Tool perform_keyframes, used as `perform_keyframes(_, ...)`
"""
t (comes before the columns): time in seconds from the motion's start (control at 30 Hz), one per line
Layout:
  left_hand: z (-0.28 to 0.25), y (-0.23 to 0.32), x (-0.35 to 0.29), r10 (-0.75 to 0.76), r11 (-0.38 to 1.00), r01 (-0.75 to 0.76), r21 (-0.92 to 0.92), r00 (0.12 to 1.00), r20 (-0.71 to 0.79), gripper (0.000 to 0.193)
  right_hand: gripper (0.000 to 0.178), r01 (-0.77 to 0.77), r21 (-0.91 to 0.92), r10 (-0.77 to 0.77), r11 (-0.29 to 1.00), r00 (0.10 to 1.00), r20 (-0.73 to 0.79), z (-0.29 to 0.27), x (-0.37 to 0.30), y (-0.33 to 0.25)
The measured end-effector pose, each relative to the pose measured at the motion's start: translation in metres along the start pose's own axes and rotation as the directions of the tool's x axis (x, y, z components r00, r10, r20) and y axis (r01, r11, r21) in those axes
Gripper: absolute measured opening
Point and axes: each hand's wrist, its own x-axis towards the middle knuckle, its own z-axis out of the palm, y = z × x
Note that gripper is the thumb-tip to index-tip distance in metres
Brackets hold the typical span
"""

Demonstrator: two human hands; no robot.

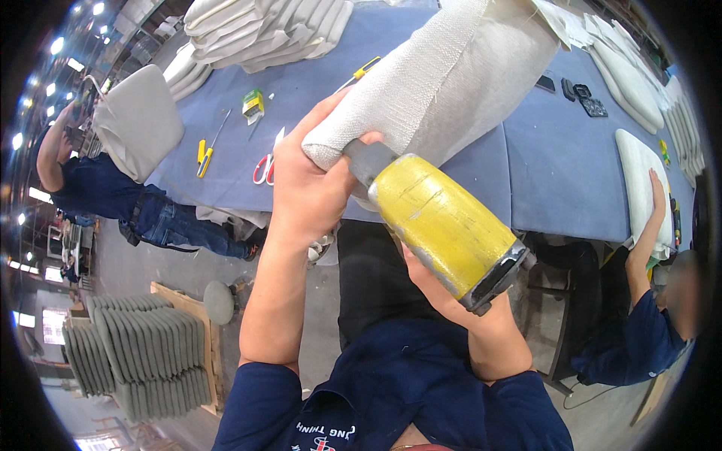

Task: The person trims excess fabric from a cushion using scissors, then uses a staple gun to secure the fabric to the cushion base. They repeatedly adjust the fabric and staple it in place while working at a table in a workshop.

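Observation:
My left hand point(310, 169) is closed round the near edge of a light grey fabric-covered seat pad point(451, 83), which is tilted up above the table. My right hand point(430, 279) is wrapped under a yellow pneumatic staple gun point(440, 222), whose body hides most of its fingers. The gun's grey nose meets the pad's folded edge, close beside my left thumb. Just left of my left wrist, scissors point(263, 170) with red and white handles lie on the blue-covered table point(233, 161).
Yellow-handled screwdrivers point(204, 159) and a small green-yellow box point(253, 103) lie on the table. Stacked pale pads point(263, 30) stand at the back. A co-worker point(98, 184) holds a pad at left; another person's hand point(657, 195) presses one at right. Grey cushions point(150, 346) are piled lower left.

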Motion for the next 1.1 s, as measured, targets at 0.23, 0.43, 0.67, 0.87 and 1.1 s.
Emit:
perform_keyframes(0.23,0.011,0.025,-0.022,-0.117,0.989,0.113,0.093,0.992,0.039,0.058,0.040,0.086,-0.186,-0.046,0.979,0.977,0.209,-0.016,-0.012,-0.009)
perform_keyframes(0.43,0.014,0.038,-0.037,-0.140,0.983,0.119,0.138,0.978,0.152,0.066,0.032,0.051,-0.472,0.133,0.880,0.928,0.348,-0.042,-0.038,-0.012)
perform_keyframes(0.67,0.014,0.044,-0.044,-0.185,0.970,0.156,0.185,0.970,0.155,0.069,0.034,-0.048,-0.281,0.129,0.958,0.952,0.276,-0.038,-0.045,-0.012)
perform_keyframes(0.87,0.013,0.044,-0.042,-0.264,0.963,0.253,0.096,0.956,0.132,0.066,0.031,-0.125,-0.238,0.203,0.963,0.919,0.337,-0.036,-0.033,-0.016)
perform_keyframes(1.1,0.010,0.044,-0.026,-0.160,0.962,0.116,0.246,0.973,0.169,0.066,0.050,-0.030,-0.027,0.033,0.999,0.988,0.148,-0.027,-0.013,-0.001)
